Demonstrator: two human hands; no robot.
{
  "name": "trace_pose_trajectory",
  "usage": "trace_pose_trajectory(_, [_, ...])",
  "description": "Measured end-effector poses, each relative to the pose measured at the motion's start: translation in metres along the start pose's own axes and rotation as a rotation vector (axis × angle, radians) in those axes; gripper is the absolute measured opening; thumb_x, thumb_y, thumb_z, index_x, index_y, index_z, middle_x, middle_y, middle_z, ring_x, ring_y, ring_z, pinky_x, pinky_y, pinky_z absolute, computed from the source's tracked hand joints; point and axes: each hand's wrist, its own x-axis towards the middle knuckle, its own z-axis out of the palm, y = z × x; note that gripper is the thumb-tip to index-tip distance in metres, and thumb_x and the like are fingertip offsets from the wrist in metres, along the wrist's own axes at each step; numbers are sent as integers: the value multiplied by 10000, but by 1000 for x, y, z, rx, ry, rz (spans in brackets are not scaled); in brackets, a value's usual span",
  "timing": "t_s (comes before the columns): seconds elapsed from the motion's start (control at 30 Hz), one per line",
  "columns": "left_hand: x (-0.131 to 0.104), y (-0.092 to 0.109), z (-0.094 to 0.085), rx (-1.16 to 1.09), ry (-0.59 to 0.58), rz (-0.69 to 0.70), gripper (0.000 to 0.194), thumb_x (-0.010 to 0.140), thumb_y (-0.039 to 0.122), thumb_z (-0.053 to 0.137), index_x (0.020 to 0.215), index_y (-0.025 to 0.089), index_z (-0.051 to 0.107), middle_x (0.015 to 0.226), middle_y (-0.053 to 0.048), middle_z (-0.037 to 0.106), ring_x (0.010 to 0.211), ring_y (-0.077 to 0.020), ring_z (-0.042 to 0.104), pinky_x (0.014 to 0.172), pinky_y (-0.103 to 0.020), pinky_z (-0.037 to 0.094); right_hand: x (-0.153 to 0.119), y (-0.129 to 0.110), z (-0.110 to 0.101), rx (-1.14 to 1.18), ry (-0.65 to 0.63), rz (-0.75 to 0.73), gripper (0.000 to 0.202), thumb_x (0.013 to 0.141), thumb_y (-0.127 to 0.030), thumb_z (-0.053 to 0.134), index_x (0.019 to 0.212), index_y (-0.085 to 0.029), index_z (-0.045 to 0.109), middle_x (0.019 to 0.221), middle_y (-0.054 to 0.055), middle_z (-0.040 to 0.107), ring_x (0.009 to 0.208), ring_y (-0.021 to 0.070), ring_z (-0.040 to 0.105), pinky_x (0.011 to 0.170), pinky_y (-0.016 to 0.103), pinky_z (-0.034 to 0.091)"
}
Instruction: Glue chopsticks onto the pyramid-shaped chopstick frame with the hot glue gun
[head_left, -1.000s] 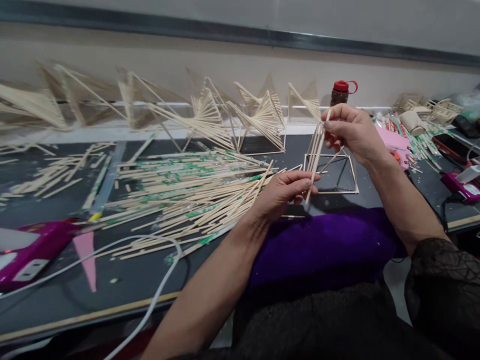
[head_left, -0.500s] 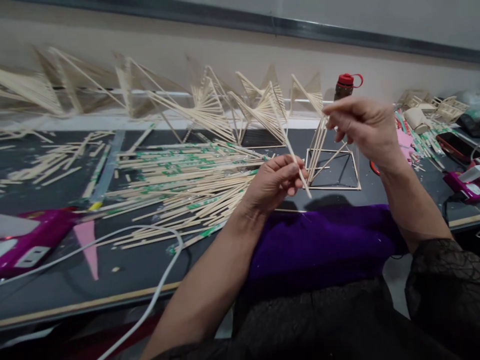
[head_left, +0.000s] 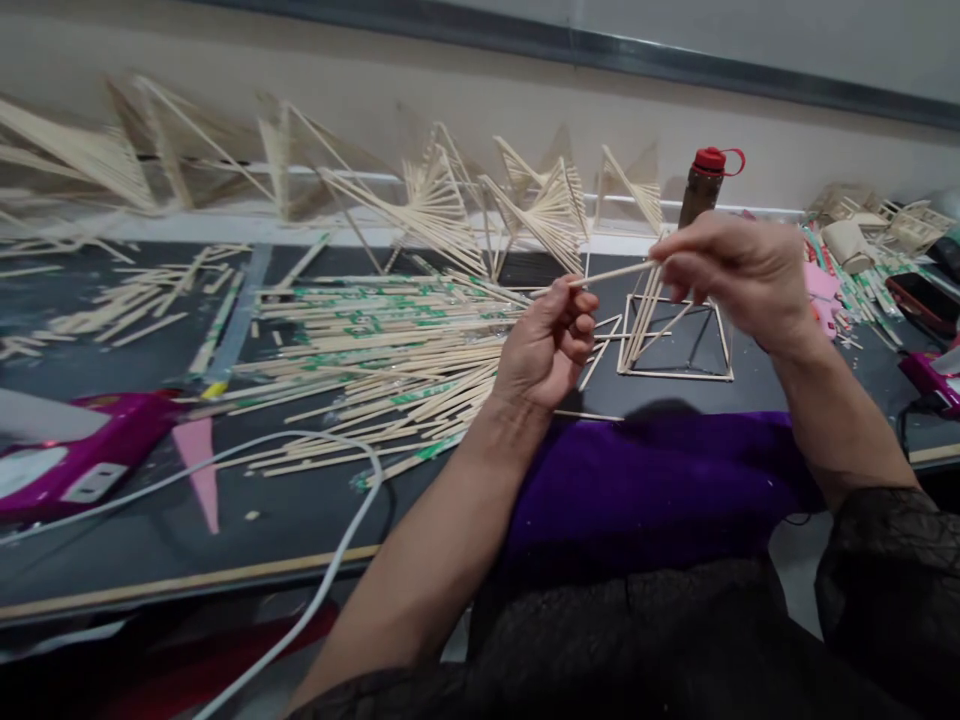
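A thin wooden stick [head_left: 615,274] runs almost level between my two hands. Its left part is pinched by my left hand [head_left: 553,335], and its right end is at the fingertips of my right hand [head_left: 731,270], which are pressed together on it. Below and behind my right hand stands an open stick frame [head_left: 675,376] with a rectangular base and several slanting sticks. Left of my left hand lies a wide pile of loose sticks [head_left: 405,350], some with green-marked wrapping.
Several twisted stick models [head_left: 435,215] line the wall. A red-capped bottle [head_left: 701,190] stands behind my right hand. Purple devices [head_left: 97,450] sit at both sides, with a white cable [head_left: 360,500] at front left. Purple cloth [head_left: 645,480] covers the near edge.
The stick has turned from steeply slanted to nearly level. My right hand, formerly apart from it, now pinches its right end. The view has shifted slightly.
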Motion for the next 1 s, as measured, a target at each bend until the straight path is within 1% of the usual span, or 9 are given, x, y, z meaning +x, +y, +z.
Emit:
trace_pose_trajectory(0.1, [5,1,-4,19,35,46,157,896,302,695,825,170,647,617,42,646,439,-11,551,355,-71,353,4,2,-19,132,164,152,132,880,-314,703,858,-191,743,666,2,663,537,87,592,449,221,423])
trace_pose_trajectory(0.23, [8,-4,-7,233,43,121,186,888,342,693,908,158,674,645,20,684,448,-27,563,350,-87,360,7,10,-31,210,208,231,131,865,-353,739,836,-226,737,689,12,677,537,98,574,459,254,421])
trace_pose_trajectory(0.33, [7,-8,-9,429,-15,194,234,858,365,710,927,143,684,664,-8,706,460,-48,577,359,-112,380,8,12,-34,222,246,278,99,861,-356,735,832,-261,731,723,17,688,569,125,596,491,288,438])
trace_pose_trajectory(0.4, [7,-9,-11,511,-86,188,242,832,357,721,920,134,689,669,-23,709,465,-62,583,372,-133,401,8,10,-37,193,259,299,77,850,-355,732,821,-283,722,717,13,687,579,143,606,505,304,456])
trace_pose_trajectory(0.53, [7,-10,-15,628,-182,47,191,785,291,696,877,125,688,601,-15,675,405,-74,531,352,-168,387,6,-2,-43,111,160,261,76,837,-315,729,792,-258,750,660,8,668,548,135,601,484,291,469])
trace_pose_trajectory(0.63, [8,-11,-15,705,-171,-10,141,757,264,638,793,131,670,510,12,606,331,-60,424,304,-170,293,1,-16,-44,40,28,226,61,829,-288,748,804,-235,766,670,15,673,567,143,614,515,300,505])
trace_pose_trajectory(0.7, [8,-12,-15,753,-147,-16,112,732,251,607,751,147,645,470,35,557,308,-52,358,293,-172,237,-1,-23,-44,7,-35,217,43,810,-301,773,803,-259,767,687,21,684,594,158,626,542,315,530])
trace_pose_trajectory(0.87, [13,-16,-18,878,-57,15,66,678,227,513,657,192,566,417,64,466,305,-66,289,323,-200,198,-1,-28,-40,4,-97,268,59,786,-316,795,760,-303,744,675,15,683,603,174,630,550,333,566])
trace_pose_trajectory(1.0, [17,-19,-24,1082,-19,174,117,676,212,473,624,197,578,440,46,490,402,-98,381,420,-217,279,2,-18,-37,-19,-40,263,61,813,-239,747,755,-251,760,636,-9,674,548,134,633,469,275,508])
